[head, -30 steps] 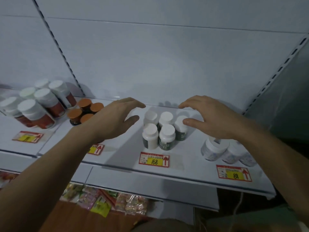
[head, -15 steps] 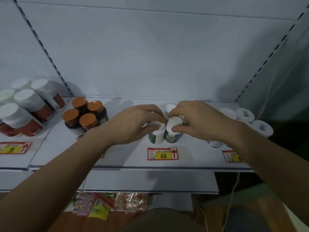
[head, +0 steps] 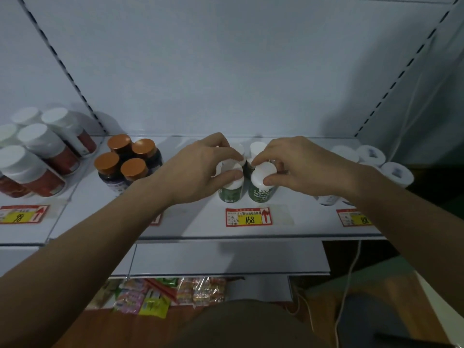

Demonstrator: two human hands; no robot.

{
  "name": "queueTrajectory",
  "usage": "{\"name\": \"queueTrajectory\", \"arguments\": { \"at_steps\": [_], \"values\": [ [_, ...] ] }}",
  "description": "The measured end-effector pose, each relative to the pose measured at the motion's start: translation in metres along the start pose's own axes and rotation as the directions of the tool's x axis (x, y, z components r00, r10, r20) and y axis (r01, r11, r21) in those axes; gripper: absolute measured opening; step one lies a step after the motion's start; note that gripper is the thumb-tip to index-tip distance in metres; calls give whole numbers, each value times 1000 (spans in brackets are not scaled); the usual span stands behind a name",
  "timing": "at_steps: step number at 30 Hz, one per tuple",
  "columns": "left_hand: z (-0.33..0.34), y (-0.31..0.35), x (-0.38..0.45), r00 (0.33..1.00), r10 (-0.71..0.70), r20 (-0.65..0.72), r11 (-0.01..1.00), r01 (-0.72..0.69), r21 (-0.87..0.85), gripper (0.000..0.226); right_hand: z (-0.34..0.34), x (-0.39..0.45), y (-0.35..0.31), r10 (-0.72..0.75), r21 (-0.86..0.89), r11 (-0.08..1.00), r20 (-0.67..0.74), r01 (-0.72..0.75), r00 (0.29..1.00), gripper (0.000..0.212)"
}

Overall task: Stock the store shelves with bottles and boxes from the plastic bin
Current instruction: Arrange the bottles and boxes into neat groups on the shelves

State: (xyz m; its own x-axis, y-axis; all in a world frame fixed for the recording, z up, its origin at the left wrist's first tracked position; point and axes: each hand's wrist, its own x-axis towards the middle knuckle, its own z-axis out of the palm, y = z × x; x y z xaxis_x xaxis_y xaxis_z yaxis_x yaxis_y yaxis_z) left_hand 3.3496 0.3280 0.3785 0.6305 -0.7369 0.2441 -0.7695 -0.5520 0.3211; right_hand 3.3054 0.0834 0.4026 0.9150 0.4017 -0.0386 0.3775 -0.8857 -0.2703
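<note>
A cluster of green-labelled bottles with white caps stands mid-shelf behind the 168 price tag point(head: 248, 217). My left hand point(head: 198, 169) grips the cap of the front left green bottle point(head: 231, 193). My right hand point(head: 298, 164) pinches the cap of the front right green bottle point(head: 261, 190). More white caps point(head: 257, 148) of the same cluster show behind my fingers. The white shelf point(head: 195, 224) carries them all. No plastic bin is in view.
Four orange-capped dark bottles point(head: 126, 159) stand left of my hands. Red-labelled white-capped bottles point(head: 37, 156) fill the far left bay. White bottles point(head: 391, 169) lie at the right end. Snack packets point(head: 155, 295) sit on a lower shelf. A white cable point(head: 349, 277) hangs at the right.
Both hands came down from hovering over the cluster and closed on the two front bottles' caps. The camera has moved closer and to the right.
</note>
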Motion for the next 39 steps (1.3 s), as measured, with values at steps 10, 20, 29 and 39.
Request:
{"name": "queueTrajectory", "arguments": {
  "at_steps": [10,20,29,39],
  "values": [
    [0,-5,8,996,88,34,996,-88,8,32,0,-4,-4,39,5,999,-6,-39,999,41],
    [-5,-8,4,991,127,35,992,-127,-6,36,2,-6,-9,65,15,998,-5,-65,998,42],
    [1,-7,2,997,83,2,996,-83,-8,35,5,-3,-8,41,25,999,-12,-41,999,42],
    [3,-7,0,999,50,2,998,-50,-32,32,7,-3,-10,-11,61,998,-37,13,999,43]
  ]
}}
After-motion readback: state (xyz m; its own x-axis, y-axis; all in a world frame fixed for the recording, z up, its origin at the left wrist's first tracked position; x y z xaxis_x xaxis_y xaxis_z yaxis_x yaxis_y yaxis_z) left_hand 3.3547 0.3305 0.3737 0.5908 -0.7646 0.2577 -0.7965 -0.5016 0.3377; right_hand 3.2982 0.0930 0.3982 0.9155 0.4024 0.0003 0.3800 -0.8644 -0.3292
